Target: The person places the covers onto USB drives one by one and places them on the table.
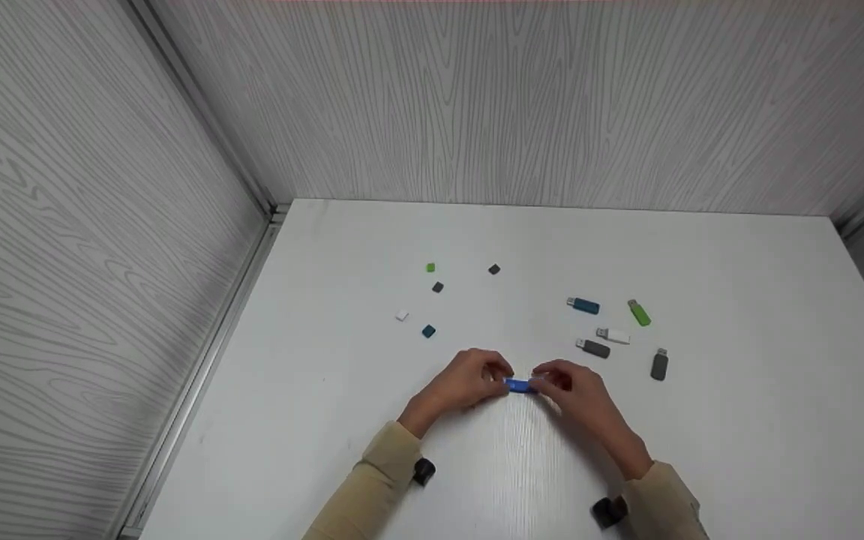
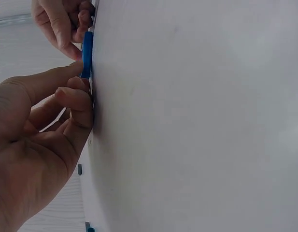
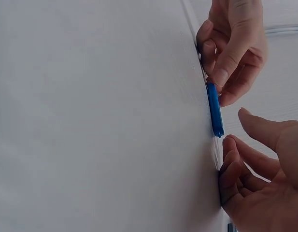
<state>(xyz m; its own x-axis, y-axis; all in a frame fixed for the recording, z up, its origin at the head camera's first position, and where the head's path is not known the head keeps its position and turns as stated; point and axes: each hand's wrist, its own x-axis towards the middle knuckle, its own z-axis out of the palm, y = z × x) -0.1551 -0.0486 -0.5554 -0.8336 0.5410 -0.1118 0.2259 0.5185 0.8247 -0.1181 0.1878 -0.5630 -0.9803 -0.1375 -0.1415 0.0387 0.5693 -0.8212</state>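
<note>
A blue USB stick lies low at the table surface between the two hands. My left hand pinches one end of it between thumb and fingers; the left wrist view shows the blue stick rising past those fingertips. At the other end is my right hand, fingers bent. In the right wrist view the right thumb and index finger stand apart beside the free end of the stick. Fingers cover the left end, so whether a cap sits there is hidden.
Right of the hands lie several uncapped USB sticks: teal, green, white, dark grey and another dark grey. Small caps, including green, white and teal, lie farther left. Wood-grain panels border the white table.
</note>
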